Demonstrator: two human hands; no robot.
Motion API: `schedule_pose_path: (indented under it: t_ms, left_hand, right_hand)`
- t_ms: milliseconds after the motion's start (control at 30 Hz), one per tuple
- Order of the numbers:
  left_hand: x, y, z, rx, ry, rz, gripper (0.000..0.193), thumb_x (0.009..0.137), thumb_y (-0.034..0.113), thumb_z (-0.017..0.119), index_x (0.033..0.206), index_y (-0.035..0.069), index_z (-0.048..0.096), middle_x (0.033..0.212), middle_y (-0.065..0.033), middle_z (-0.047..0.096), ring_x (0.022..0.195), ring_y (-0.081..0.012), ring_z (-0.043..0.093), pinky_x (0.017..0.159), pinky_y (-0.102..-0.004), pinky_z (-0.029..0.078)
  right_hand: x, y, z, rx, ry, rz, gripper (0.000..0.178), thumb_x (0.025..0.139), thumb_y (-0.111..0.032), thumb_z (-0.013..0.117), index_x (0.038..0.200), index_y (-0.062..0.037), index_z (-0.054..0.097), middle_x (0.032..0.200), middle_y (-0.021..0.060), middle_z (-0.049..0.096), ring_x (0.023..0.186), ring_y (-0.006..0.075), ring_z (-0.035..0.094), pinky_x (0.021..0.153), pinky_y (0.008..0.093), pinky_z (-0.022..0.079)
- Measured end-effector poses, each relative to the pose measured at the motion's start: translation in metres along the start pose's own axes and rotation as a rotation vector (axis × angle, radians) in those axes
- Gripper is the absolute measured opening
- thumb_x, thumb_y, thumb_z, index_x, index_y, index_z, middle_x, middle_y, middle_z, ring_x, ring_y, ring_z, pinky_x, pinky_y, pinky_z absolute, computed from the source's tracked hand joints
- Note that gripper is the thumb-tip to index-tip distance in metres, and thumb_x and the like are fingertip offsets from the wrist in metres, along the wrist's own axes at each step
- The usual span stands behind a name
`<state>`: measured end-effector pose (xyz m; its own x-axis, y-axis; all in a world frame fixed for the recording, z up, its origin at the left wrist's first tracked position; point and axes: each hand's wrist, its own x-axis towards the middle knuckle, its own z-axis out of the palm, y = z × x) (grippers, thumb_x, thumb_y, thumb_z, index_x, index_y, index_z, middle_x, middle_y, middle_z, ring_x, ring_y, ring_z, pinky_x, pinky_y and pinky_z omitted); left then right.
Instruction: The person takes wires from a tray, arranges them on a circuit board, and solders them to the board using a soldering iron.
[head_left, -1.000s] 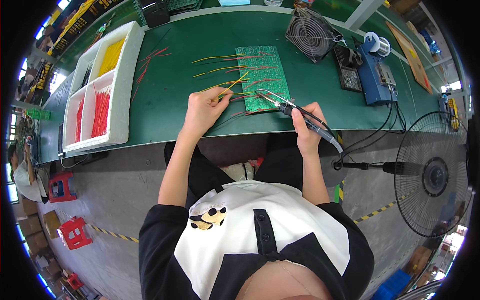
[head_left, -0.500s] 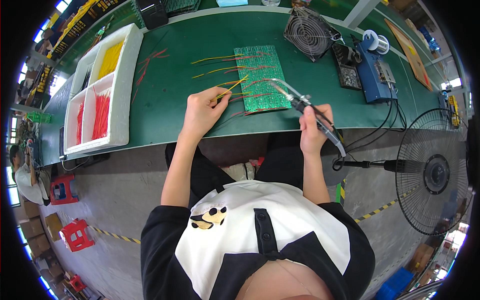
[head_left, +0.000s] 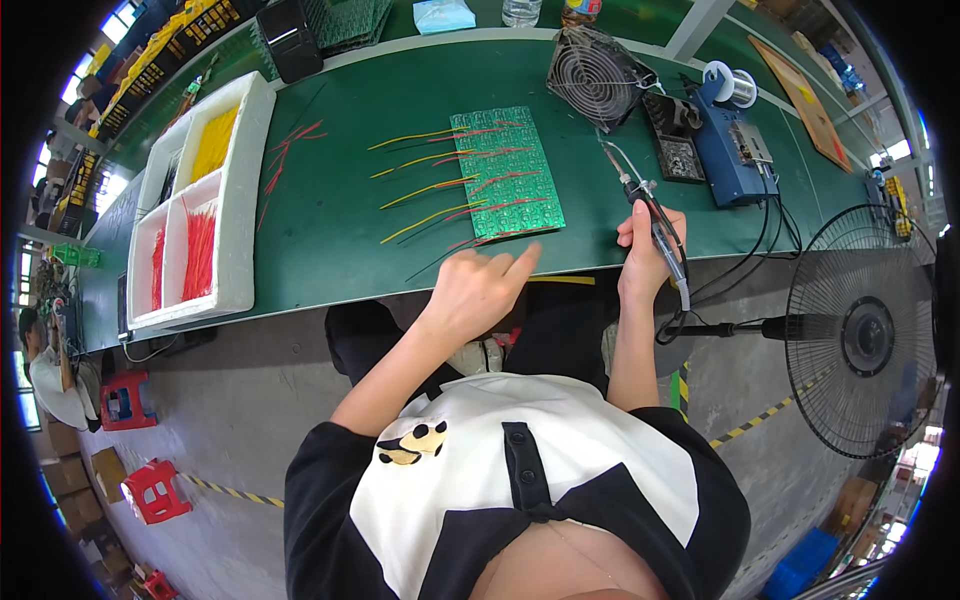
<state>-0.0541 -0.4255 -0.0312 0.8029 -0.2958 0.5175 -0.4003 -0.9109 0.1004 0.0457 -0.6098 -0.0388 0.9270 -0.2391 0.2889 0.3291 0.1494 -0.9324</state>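
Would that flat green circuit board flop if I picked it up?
The flat green rectangular circuit board would probably be stiff: its edges look straight. It looks thin, so it's likely light. The thin yellow wires reaching past its left edge may dangle and wobble.

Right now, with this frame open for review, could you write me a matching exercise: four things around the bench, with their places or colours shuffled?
1. Soldering iron
2. Circuit board panel
3. Wire spool
4. Divided tray

A. White, at the bench's left
B. Gripped in the right hand
C. Green, with yellow wires reaching over its left edge
D. By the blue unit

Pairs: 1-B, 2-C, 3-D, 4-A
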Motion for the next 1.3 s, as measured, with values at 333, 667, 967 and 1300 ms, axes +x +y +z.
schedule_pose_path:
  t_ms: [333, 667, 967, 1300]
  left_hand:
    - [0.021, -0.030, 0.012, 0.092, 0.006, -0.040, 0.031, 0.079, 0.022, 0.062, 0.108, 0.013, 0.060, 0.053, 0.0000, 0.051, 0.044, -0.0171, 0.052, 0.046, -0.0295, 0.041]
    - [-0.003, -0.072, -0.018, -0.350, 0.226, -0.370, 0.007, 0.086, 0.013, 0.054, 0.089, 0.007, 0.055, 0.061, -0.0103, 0.056, 0.053, -0.0274, 0.057, 0.049, -0.0345, 0.042]
    - [-0.013, -0.089, -0.024, -0.398, 0.141, -0.502, 0.017, 0.079, 0.007, 0.060, 0.095, 0.007, 0.067, 0.051, -0.0084, 0.049, 0.040, -0.0131, 0.041, 0.042, -0.0264, 0.034]
    - [-0.011, -0.088, -0.017, -0.280, 0.156, -0.386, 0.016, 0.073, 0.008, 0.064, 0.088, 0.008, 0.069, 0.065, -0.0084, 0.063, 0.051, -0.0196, 0.059, 0.048, -0.0283, 0.046]
  right_hand:
    - [0.001, 0.002, 0.001, -0.004, 0.029, -0.009, 0.019, 0.081, -0.007, 0.064, 0.087, -0.0003, 0.048, 0.064, 0.0068, 0.057, 0.050, 0.0082, 0.052, 0.047, 0.0182, 0.041]
    - [-0.019, -0.004, 0.010, 0.046, -0.009, -0.024, 0.016, 0.081, -0.009, 0.066, 0.085, 0.0004, 0.053, 0.058, 0.0062, 0.055, 0.046, 0.0080, 0.047, 0.044, 0.0183, 0.037]
    - [-0.042, -0.001, 0.040, 0.166, -0.229, 0.060, 0.012, 0.083, -0.008, 0.062, 0.085, -0.0006, 0.053, 0.057, 0.0046, 0.053, 0.045, 0.0058, 0.044, 0.041, 0.0170, 0.033]
    - [-0.044, 0.003, 0.038, 0.052, -0.303, 0.052, 0.017, 0.083, -0.010, 0.062, 0.078, -0.0039, 0.047, 0.055, 0.0006, 0.048, 0.045, 0.0041, 0.042, 0.042, 0.0179, 0.031]
